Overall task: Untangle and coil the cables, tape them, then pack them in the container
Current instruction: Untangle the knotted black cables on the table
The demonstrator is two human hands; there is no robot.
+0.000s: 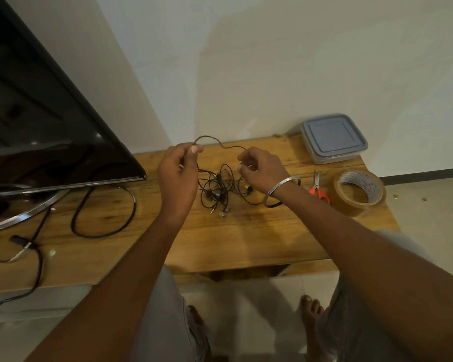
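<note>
Cables in a tangle
Left hand and right hand pinch one strand; tugging apart may tighten knots.

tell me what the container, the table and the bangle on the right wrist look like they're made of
The container looks like plastic: see-through base, matte blue-grey lid with moulded rim. The table looks like varnished wood: streaky grain, soft sheen. The bangle seems polished metal, perhaps steel or silver: thin bright band.
</note>
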